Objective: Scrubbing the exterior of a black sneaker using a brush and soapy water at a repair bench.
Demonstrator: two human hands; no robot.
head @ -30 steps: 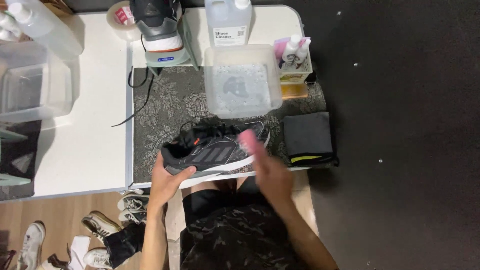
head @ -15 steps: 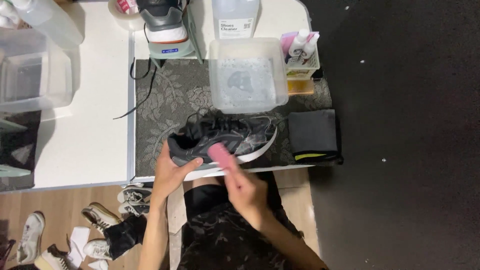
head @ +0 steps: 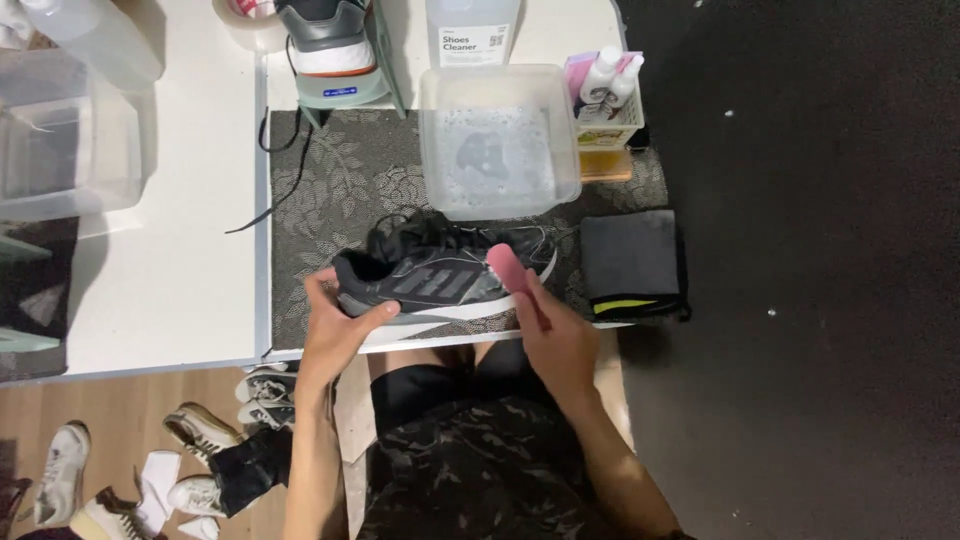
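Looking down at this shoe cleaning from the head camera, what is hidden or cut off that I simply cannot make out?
- Bristle side of the pink brush: pressed toward the black sneaker, faces away.
- Sneaker's heel: covered by the left hand.
- Brush handle: wrapped by the right hand.
- Second shoe and the cleaner jug: cut off by the top edge.
- Water depth in the clear tub: foam hides it.

At the table's far edge we see a clear jug (head: 472,30) bearing a white rectangular label (head: 461,42). Right of it, we note white bottles (head: 605,75) in a small pink-backed carton (head: 605,125).
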